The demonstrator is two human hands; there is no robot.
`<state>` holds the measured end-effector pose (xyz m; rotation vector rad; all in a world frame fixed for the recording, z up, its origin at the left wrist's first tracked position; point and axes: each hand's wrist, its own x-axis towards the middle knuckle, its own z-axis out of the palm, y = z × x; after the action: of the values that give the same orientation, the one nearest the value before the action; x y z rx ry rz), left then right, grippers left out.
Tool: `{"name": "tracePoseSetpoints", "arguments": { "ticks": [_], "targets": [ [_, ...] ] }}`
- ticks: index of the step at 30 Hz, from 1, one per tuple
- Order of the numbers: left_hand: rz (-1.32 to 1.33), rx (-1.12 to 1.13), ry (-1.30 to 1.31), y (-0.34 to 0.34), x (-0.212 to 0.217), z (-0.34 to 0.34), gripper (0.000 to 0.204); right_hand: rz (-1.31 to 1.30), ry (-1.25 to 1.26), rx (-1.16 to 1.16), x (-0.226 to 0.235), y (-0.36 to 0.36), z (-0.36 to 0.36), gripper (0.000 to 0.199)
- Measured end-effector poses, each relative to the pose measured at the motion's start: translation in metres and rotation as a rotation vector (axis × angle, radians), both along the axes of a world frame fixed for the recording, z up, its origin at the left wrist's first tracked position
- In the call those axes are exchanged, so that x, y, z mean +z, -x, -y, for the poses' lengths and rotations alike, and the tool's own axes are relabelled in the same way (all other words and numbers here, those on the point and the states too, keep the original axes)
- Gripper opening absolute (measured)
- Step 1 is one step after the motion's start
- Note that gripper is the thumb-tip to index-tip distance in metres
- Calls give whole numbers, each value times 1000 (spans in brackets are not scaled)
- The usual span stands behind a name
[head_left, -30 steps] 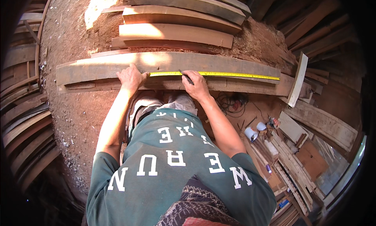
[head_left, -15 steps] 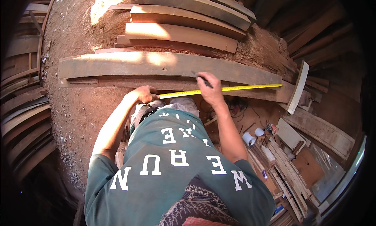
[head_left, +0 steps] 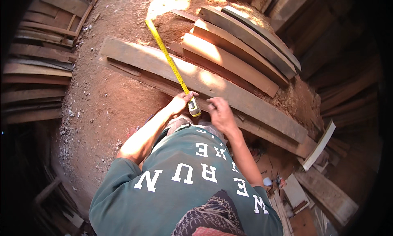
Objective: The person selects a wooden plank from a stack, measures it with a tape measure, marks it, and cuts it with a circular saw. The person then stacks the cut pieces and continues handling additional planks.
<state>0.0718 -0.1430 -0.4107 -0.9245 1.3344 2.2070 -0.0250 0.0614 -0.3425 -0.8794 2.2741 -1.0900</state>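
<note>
My left hand (head_left: pixel 180 104) is closed on a tape measure (head_left: pixel 194 108) with a pale and dark case, held in front of my waist. Its yellow blade (head_left: pixel 168 57) runs out over a long brown timber beam (head_left: pixel 229 78) toward the far left. The free end of the blade hangs above the dirt beyond the beam. Just right of the case, and apart from it, is my right hand (head_left: pixel 222 115), its fingers curled in. A small dark bit shows by its fingertips, but what it holds is too hidden to name.
Several sawn boards (head_left: pixel 237 52) lie side by side beyond the beam. More planks (head_left: pixel 39 72) are stacked at the left. A pale board (head_left: pixel 319 148) leans at the beam's right end, with offcuts (head_left: pixel 292 191) nearby. Reddish dirt floor (head_left: pixel 102 97) lies left.
The view has turned. The blade, stretched rightward along the beam before, now points away to the far left. My right hand has drawn back near the tape case; its dark pen no longer shows clearly.
</note>
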Motion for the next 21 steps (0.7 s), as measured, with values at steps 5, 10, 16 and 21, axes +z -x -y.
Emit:
{"name": "tracePoseSetpoints", "arguments": {
  "ticks": [5,10,16,21],
  "targets": [
    [-178,252,-464,-23,-10,-2,55,328,-83,139,-4,-14,58,53],
    [-53,355,-241,-24,-6,35,60,348,-241,244,-9,8,65,59],
    [-45,734,104,-32,-64,201,44,332,-442,441,17,41,-7,69],
    [193,822,356,-13,-100,228,36,68,-508,301,39,54,-34,58]
  ]
}}
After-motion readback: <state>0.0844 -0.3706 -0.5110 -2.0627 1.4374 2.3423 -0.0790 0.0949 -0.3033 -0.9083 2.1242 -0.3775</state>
